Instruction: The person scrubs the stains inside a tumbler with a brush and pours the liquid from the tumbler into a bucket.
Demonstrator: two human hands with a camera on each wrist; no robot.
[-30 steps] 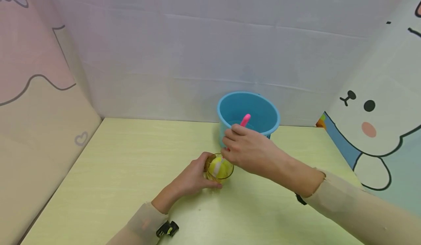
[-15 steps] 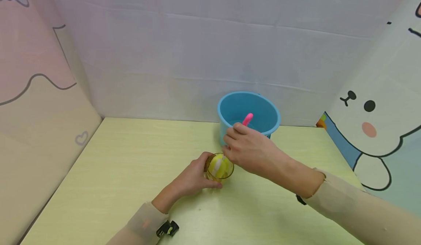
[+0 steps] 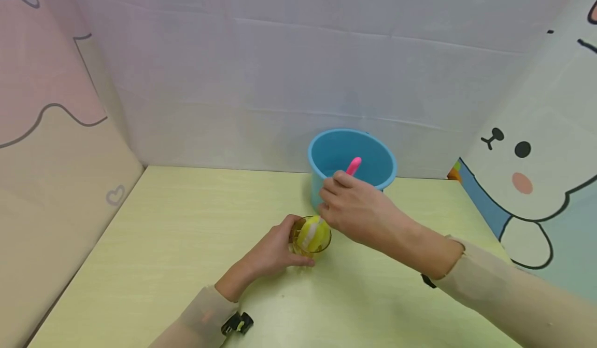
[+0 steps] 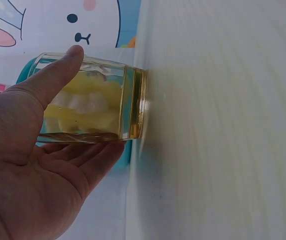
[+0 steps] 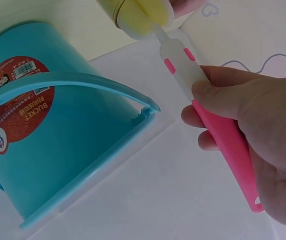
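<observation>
An amber glass [image 3: 298, 257] stands on the table, and my left hand [image 3: 275, 249] grips it from the left. In the left wrist view the thumb lies along one side of the glass [image 4: 128, 102] and the fingers support the other. Inside it sits the yellow-and-white sponge head [image 3: 313, 235] of a cup brush. My right hand [image 3: 356, 208] holds the brush by its handle, whose pink end [image 3: 354, 165] sticks up above the knuckles. The right wrist view has thumb and fingers pinching the pink and white handle [image 5: 225, 140], with the sponge [image 5: 148, 15] partly out of frame.
Just behind the right hand stands a light blue bucket [image 3: 322, 153], with a red label [image 5: 20, 102] and a handle [image 5: 83, 80]. The pale yellow table [image 3: 196, 208] meets a white wall sheet [image 3: 242, 68]. Cartoon-printed sheets [image 3: 536, 203] hang at the sides.
My right hand has shifted slightly up and right with the brush. The sponge's white stripe has turned in the glass, and the sponge sits a little higher. My left hand stays in place.
</observation>
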